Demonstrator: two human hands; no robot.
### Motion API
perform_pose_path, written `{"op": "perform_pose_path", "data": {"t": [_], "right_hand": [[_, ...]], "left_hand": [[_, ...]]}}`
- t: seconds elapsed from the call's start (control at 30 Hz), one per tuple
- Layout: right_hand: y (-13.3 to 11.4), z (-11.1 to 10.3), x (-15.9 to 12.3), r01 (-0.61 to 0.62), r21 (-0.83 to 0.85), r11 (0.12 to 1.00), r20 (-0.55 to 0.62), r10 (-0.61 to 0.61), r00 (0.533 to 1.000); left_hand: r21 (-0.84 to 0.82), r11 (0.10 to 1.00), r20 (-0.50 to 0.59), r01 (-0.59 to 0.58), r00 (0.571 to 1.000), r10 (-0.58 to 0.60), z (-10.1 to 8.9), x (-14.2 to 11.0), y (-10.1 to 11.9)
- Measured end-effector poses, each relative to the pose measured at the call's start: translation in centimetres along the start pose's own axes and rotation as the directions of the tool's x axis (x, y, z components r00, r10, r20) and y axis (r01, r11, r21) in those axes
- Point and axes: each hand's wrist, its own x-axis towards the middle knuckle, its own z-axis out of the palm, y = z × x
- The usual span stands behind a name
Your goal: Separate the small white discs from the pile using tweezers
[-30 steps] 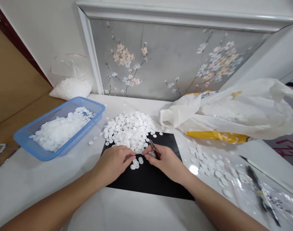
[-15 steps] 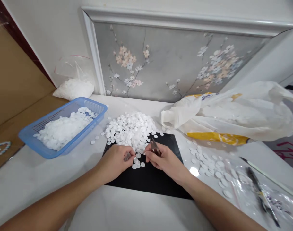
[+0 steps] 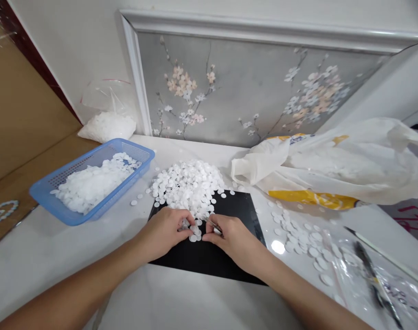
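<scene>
My left hand is curled at the heap's near edge, finger and thumb closed round small white discs, partly hidden by the fingers. Opposite it, my right hand grips a small pair of thread snips, mostly covered by the fingers, with its metal end towards the left. A few loose discs lie between the two hands on a black mat. Just beyond them rises a large heap of white round discs, spilling over the mat's far edge onto the white table.
At left stands a blue basket of discs, before a filled clear bag. A white plastic bag lies at right. Nearer are scattered discs, a pen and clear zip bags. A framed flower picture backs the table.
The snips in my right hand have turned from pointing up and away to lying lower and leftward. My left fingers have shifted slightly, showing discs between them.
</scene>
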Motion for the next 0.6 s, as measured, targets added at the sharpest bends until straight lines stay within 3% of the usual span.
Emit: {"op": "perform_pose_path", "data": {"t": [0.13,0.27,0.33,0.5,0.6], "right_hand": [[0.2,-0.6,0.0,-0.025,0.057,0.998,0.014,0.024,1.000],[0.5,-0.7,0.2,-0.102,0.324,0.941,0.074,0.083,0.994],[0.5,-0.6,0.2,-0.107,0.379,0.919,0.064,0.089,0.994],[-0.3,0.4,0.4,-0.058,0.199,0.978,-0.025,0.064,0.998],[-0.6,1.2,0.4,0.074,0.021,0.997,-0.095,-0.072,0.993]], "left_hand": [[0.030,1.000,-0.012,-0.008,1.000,0.008,0.1,-0.1,0.2],[0.060,0.998,-0.031,-0.017,0.999,0.019,0.1,-0.2,0.2],[0.063,0.998,-0.027,-0.025,0.999,0.027,0.1,-0.2,0.2],[0.023,0.999,-0.020,-0.049,0.999,0.050,0.0,-0.2,0.2],[-0.078,0.996,-0.076,-0.048,0.996,0.042,0.0,-0.2,0.3]]}}
